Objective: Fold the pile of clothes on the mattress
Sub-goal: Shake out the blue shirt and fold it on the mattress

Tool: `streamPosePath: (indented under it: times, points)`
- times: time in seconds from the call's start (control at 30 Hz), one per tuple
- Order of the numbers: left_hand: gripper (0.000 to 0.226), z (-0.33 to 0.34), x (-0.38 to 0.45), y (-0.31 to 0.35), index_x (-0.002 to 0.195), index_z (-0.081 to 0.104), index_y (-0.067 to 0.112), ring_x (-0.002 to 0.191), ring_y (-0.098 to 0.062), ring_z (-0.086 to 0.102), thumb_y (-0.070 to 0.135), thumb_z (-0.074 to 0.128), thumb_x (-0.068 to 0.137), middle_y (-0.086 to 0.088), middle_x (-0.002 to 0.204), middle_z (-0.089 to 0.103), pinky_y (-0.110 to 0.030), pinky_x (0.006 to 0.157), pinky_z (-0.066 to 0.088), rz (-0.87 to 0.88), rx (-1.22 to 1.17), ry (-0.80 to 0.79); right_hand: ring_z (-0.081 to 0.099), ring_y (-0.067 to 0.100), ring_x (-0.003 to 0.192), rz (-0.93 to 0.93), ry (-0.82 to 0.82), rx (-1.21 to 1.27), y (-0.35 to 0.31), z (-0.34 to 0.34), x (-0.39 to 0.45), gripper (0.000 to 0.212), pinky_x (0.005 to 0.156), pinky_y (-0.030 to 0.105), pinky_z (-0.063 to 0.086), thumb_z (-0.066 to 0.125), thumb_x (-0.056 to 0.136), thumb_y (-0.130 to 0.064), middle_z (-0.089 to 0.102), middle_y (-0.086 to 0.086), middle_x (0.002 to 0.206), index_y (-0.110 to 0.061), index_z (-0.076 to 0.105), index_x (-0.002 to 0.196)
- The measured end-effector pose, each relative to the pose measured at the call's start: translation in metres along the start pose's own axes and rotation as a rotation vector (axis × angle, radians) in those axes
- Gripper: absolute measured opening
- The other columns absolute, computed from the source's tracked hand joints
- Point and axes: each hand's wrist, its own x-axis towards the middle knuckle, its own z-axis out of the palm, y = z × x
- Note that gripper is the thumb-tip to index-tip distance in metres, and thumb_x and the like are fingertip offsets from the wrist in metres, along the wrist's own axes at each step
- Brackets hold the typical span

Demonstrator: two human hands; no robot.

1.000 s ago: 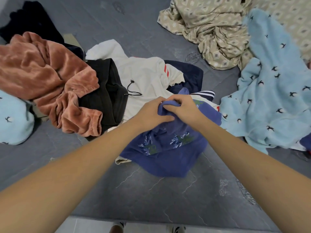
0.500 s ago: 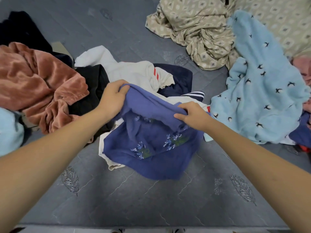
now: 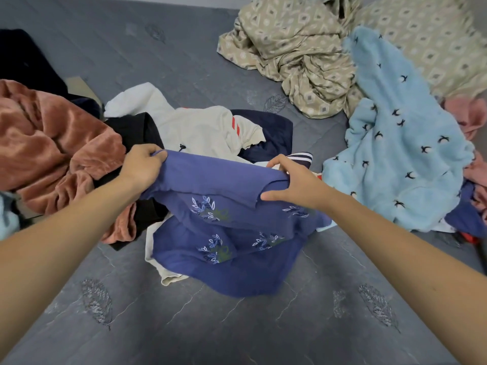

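I am in a home bedroom: a grey quilted mattress [image 3: 184, 325] with stitched leaf motifs lies before me, a crumpled beige patterned bedsheet [image 3: 297, 56] far right, household clothes [image 3: 200, 127] scattered across it.

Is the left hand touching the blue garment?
Touching. The head view shows the left hand pinching the top edge of the blue garment, fingers curled over the cloth.

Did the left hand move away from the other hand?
Yes. The left hand slid left, toward the pink velvet garment, stretching the blue shirt.
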Motion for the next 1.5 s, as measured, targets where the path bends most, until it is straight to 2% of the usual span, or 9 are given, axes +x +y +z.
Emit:
streamPosePath:
  times: [0.17, 0.37, 0.53, 0.67, 0.77, 0.97, 1.13, 1.37, 1.5]
  points:
    - [0.031, 0.012, 0.016, -0.018, 0.077, 0.059, -0.001, 0.071, -0.024, 0.043, 0.017, 0.056, 0.102, -0.012, 0.072, 0.052, -0.037, 0.064, 0.034, -0.055, 0.039, -0.023, 0.061, 0.019, 0.081, -0.058, 0.103, 0.007, 0.022, 0.013, 0.028, 0.021, 0.075, 0.040, 0.051, 0.081, 0.087, -0.036, 0.066, -0.004, 0.083, -0.023, 0.066, 0.085]
    - [0.033, 0.035, 0.039, -0.029, 0.073, 0.059, 0.011, 0.074, -0.026, 0.049, 0.022, 0.054, 0.104, -0.005, 0.070, 0.056, -0.037, 0.068, 0.036, -0.056, 0.118, -0.049, 0.047, 0.026, 0.066, -0.076, 0.150, -0.021, 0.052, 0.030, 0.068, 0.034, 0.063, 0.040, 0.037, 0.074, 0.093, -0.030, 0.056, 0.011, 0.069, -0.012, 0.058, 0.069]
    - [0.040, 0.050, 0.060, -0.048, 0.066, 0.048, 0.020, 0.078, -0.035, 0.053, 0.023, 0.052, 0.106, -0.005, 0.067, 0.052, -0.037, 0.069, 0.034, -0.043, 0.215, -0.052, 0.044, 0.012, 0.061, -0.048, 0.182, -0.010, 0.062, 0.042, 0.098, 0.033, 0.061, 0.034, 0.035, 0.072, 0.095, -0.029, 0.054, -0.003, 0.063, -0.015, 0.058, 0.069]
    - [0.019, 0.066, 0.063, -0.052, 0.098, 0.063, 0.016, 0.110, -0.042, 0.051, 0.032, 0.054, 0.103, -0.015, 0.102, 0.061, -0.048, 0.082, 0.044, -0.008, 0.433, 0.009, 0.043, 0.015, 0.062, -0.037, 0.217, -0.045, 0.074, 0.042, 0.109, 0.041, 0.060, 0.036, 0.032, 0.071, 0.095, -0.033, 0.055, 0.010, 0.066, -0.005, 0.054, 0.071]
    - [0.036, 0.092, 0.048, -0.034, 0.121, 0.060, 0.016, 0.117, -0.039, 0.045, 0.039, 0.065, 0.093, -0.014, 0.119, 0.053, -0.053, 0.090, 0.044, 0.248, 0.511, 0.094, 0.039, 0.015, 0.062, -0.022, 0.233, -0.028, 0.083, 0.043, 0.110, 0.045, 0.059, 0.036, 0.031, 0.070, 0.095, -0.032, 0.053, 0.016, 0.068, -0.001, 0.048, 0.071]
    - [0.042, 0.159, 0.014, 0.002, 0.111, 0.061, 0.023, 0.107, -0.019, 0.051, 0.054, 0.075, 0.086, 0.005, 0.112, 0.054, -0.045, 0.091, 0.048, 0.531, 0.284, -0.317, 0.035, 0.011, 0.059, -0.044, 0.241, 0.002, 0.090, 0.040, 0.110, 0.048, 0.058, 0.035, 0.030, 0.070, 0.096, -0.035, 0.044, 0.007, 0.060, -0.004, 0.046, 0.068]
    - [0.059, 0.192, 0.007, 0.005, 0.117, 0.060, 0.022, 0.111, -0.019, 0.049, 0.059, 0.083, 0.076, 0.005, 0.121, 0.051, -0.042, 0.087, 0.049, 0.499, 0.312, -0.322, 0.037, 0.008, 0.059, -0.056, 0.248, 0.083, 0.097, 0.036, 0.110, 0.043, 0.059, 0.031, 0.031, 0.070, 0.096, -0.034, 0.046, 0.011, 0.061, -0.005, 0.054, 0.068]
    - [0.043, 0.210, 0.015, -0.013, 0.116, 0.057, 0.018, 0.106, -0.030, 0.048, 0.031, 0.079, 0.081, -0.003, 0.120, 0.047, -0.047, 0.075, 0.048, 0.548, 0.543, -0.281, 0.054, 0.014, 0.065, 0.016, 0.284, 0.159, 0.114, 0.035, 0.104, 0.033, 0.067, 0.039, 0.049, 0.073, 0.095, -0.033, 0.067, 0.010, 0.069, -0.009, 0.069, 0.074]
    - [0.012, 0.217, 0.018, -0.021, 0.099, 0.060, 0.016, 0.095, -0.029, 0.046, 0.013, 0.065, 0.089, -0.004, 0.112, 0.048, -0.044, 0.066, 0.044, 0.588, 0.490, -0.186, 0.042, 0.003, 0.055, 0.039, 0.265, 0.179, 0.122, 0.028, 0.096, 0.034, 0.061, 0.026, 0.039, 0.076, 0.093, -0.031, 0.052, -0.012, 0.054, -0.009, 0.066, 0.069]
